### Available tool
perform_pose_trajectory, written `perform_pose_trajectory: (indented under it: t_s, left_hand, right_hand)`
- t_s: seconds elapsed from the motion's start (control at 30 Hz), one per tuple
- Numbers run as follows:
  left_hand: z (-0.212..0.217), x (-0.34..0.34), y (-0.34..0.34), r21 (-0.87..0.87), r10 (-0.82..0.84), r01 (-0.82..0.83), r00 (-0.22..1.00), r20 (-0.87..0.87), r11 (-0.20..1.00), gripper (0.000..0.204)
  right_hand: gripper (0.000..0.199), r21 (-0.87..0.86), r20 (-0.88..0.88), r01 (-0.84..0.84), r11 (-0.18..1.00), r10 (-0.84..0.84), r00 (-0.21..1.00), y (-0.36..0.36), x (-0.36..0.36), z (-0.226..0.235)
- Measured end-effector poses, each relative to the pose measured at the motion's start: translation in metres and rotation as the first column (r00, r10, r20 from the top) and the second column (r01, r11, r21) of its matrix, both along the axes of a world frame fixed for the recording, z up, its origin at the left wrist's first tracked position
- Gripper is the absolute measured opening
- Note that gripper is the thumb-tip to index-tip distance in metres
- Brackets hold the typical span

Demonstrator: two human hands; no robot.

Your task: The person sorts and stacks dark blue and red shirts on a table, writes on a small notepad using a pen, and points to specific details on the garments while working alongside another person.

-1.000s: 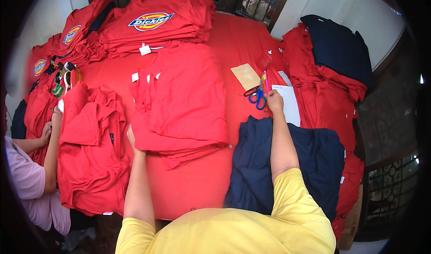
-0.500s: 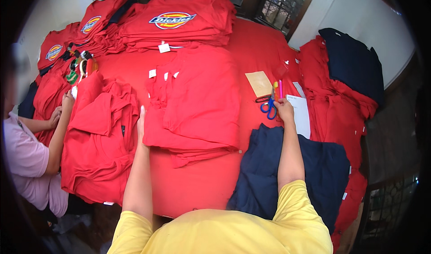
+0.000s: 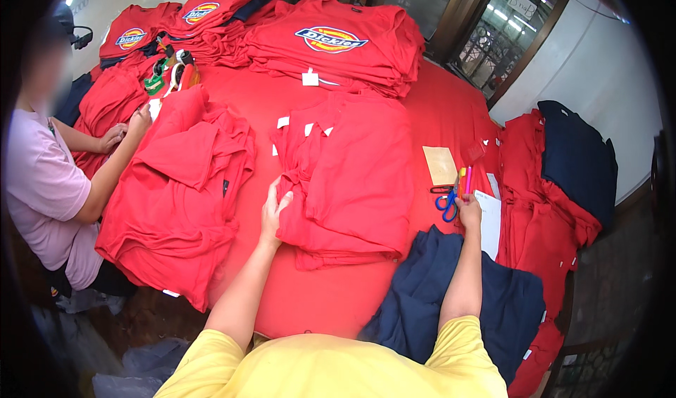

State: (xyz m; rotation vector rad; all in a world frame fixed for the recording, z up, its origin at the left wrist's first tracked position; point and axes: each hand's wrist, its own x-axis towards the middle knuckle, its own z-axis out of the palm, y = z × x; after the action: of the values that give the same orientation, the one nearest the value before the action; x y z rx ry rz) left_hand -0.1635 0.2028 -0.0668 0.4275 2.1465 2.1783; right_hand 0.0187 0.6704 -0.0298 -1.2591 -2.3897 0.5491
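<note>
Near the middle of the table, my left hand (image 3: 272,213) grips the left edge of a folded stack of red shirts (image 3: 355,180), its thumb above the cloth. My right hand (image 3: 470,211) rests at the right with curled fingers. It touches the area beside blue-handled scissors (image 3: 446,204) and the lower end of a pink pen (image 3: 469,178); what its fingers hold, if anything, is hidden. White paper (image 3: 488,222) lies partly beneath that hand. Under my right forearm is folded navy cloth (image 3: 415,292).
A co-worker (image 3: 56,180) in a pink shirt stands at the left, hands near a loose red pile (image 3: 176,208). Printed red shirts (image 3: 380,39) are stacked at the back. Tape rolls (image 3: 176,74) lie back left. A brown envelope (image 3: 440,166) and a navy pile (image 3: 577,152) are right.
My left hand has turned from lying flat along the stack's edge to gripping it, and that edge is drawn inward. My right hand stays by the scissors. The view has shifted.
</note>
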Motion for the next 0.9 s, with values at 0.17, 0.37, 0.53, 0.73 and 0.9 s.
perform_pose_trajectory:
  t_s: [0.17, 0.37, 0.53, 0.73, 0.9]
  left_hand:
    - [-0.031, 0.017, -0.008, -0.234, 0.039, -0.079, 0.984, -0.173, 0.969, 0.032]
    - [0.006, 0.067, -0.02, -0.35, -0.118, -0.052, 0.887, -0.446, 0.935, 0.025]
    - [0.014, 0.064, -0.016, -0.286, -0.077, -0.024, 0.939, -0.336, 0.958, 0.027]
    - [0.009, 0.062, -0.013, -0.23, -0.058, -0.032, 0.925, -0.375, 0.973, 0.029]
    - [0.005, 0.062, -0.015, -0.266, -0.024, -0.073, 0.938, -0.345, 0.961, 0.029]
  right_hand:
    - [0.023, 0.478, -0.298, -0.082, 0.874, 0.249, 0.921, -0.052, -0.043, 0.055]
    - [0.019, 0.414, -0.096, -0.712, 0.568, 0.805, 0.586, -0.17, -0.167, 0.119]
    - [0.024, 0.353, -0.002, -0.705, 0.616, 0.753, 0.657, -0.17, -0.301, 0.109]
    - [0.029, 0.091, 0.389, -0.719, 0.689, 0.64, 0.662, -0.172, -0.336, 0.083]
    - [0.011, 0.753, -0.295, -0.452, 0.477, 0.86, 0.417, -0.257, -0.288, 0.152]
